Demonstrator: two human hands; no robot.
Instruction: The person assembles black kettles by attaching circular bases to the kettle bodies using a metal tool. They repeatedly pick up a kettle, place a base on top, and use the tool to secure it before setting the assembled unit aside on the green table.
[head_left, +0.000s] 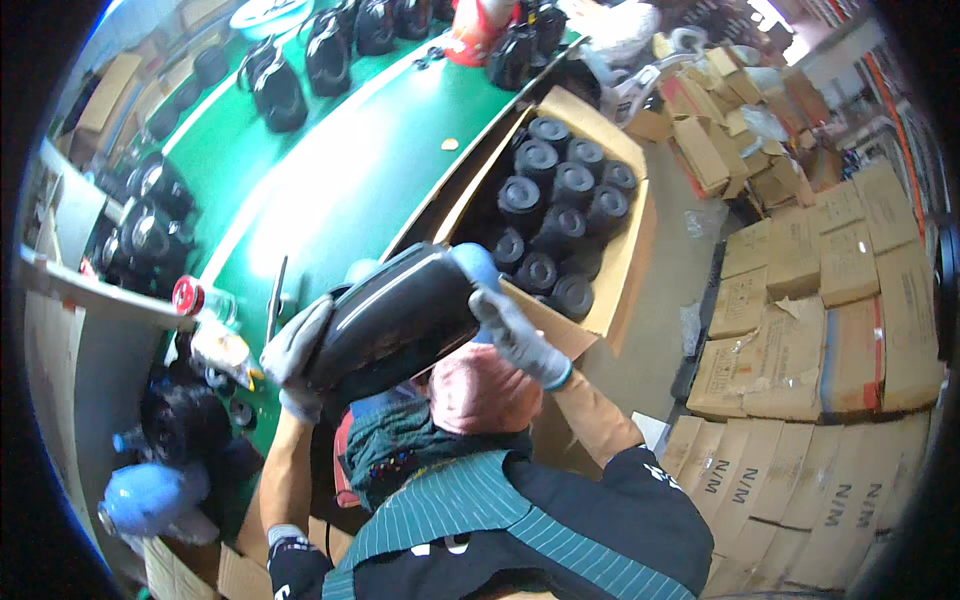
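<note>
A large, glossy black rounded housing is tilted in front of my chest, its right end higher than its left. My left hand, in a grey glove, grips the left end, with some fingers hidden by it. My right hand, also gloved in grey, holds the right end, its fingers lying along the edge. Beyond that end shows a pale blue rounded thing, partly hidden. Pink cloth and dark patterned cloth lie below the housing, between my forearms.
An open carton of black cylindrical parts stands beyond my right hand. On the green table are several black units, a slim dark tool and a red-lidded jar. Stacked cartons line the right.
</note>
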